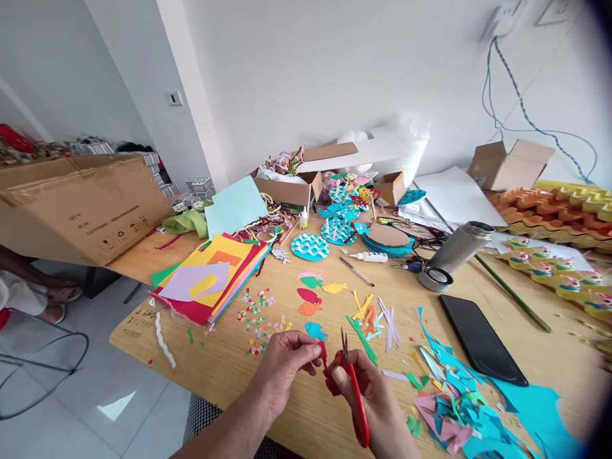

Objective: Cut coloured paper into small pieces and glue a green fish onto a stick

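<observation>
My left hand [292,362] pinches a small strip of red paper [323,354] between thumb and fingers. Red-handled scissors [357,401] are in my right hand [370,389], their blades pointing up and away from me. Red paper also shows at the right fingertips, and the two hands are close together over the table's front edge. Just beyond them lies a blue paper fish [315,330]. Orange [310,308], red [308,296] and yellow [334,288] paper fish are farther back. Coloured paper strips [370,322] rest to the right of the fish.
A stack of coloured paper [215,255] and scattered paper dots [261,312] are on the left. To the right are a black phone [482,338], a steel flask [463,248] and a heap of paper scraps [471,414]. Blue wavy discs [310,247] and a glue bottle [373,257] stand farther back.
</observation>
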`<state>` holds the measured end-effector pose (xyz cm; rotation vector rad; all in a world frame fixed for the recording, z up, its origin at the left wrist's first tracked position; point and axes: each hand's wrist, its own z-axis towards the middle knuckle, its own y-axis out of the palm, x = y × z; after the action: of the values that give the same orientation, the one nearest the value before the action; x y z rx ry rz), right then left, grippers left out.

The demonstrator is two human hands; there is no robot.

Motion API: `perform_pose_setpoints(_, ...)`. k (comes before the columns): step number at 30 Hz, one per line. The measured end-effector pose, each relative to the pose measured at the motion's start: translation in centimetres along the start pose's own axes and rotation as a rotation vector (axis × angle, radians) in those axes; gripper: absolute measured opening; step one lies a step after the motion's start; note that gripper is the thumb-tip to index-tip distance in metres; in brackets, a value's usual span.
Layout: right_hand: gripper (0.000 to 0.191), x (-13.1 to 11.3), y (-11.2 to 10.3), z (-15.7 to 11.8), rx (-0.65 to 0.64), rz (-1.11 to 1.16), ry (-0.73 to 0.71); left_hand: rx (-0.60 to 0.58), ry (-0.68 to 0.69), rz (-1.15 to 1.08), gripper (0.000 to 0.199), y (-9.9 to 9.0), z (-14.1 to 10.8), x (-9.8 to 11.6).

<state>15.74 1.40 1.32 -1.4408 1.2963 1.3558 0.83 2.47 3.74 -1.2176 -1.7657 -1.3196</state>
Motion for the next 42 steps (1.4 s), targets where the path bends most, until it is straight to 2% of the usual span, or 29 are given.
perform_pose_setpoints(6,0.046,1.3,-0.3,-1.1,-0.084,-0.024,0.128,-0.025,-0.023,-0.093,0.019,0.1,0.1,-0.4)
perform_pose_setpoints(10,0.046,1.0,0.2,-1.8,-0.162,-0.002,0.142,-0.041,-0.026,-0.126,0.019,0.3,0.1,-0.6)
perform_pose_setpoints(19,0.049,1.2,0.5,-1.9,-0.15,-0.036,0.206,-0.036,-0.014,-0.088,0.02,0.5,0.0,-1.2)
perform_pose_setpoints(28,0.049,1.3,0.9,-2.2,-0.08,0.033,0.225,-0.035,0.016,-0.062,0.022,0.6,-0.3,-1.4)
perform_pose_setpoints(34,0.05,1.5,0.9,-2.1,-0.055,0.04,0.236,0.002,0.026,-0.061,0.023,0.7,-0.3,-1.3)
perform_pose_setpoints(42,0.049,2.1,0.8,-1.9,-0.074,0.054,0.268,-0.001,0.037,-0.056,0.022,0.6,-0.2,-1.5)
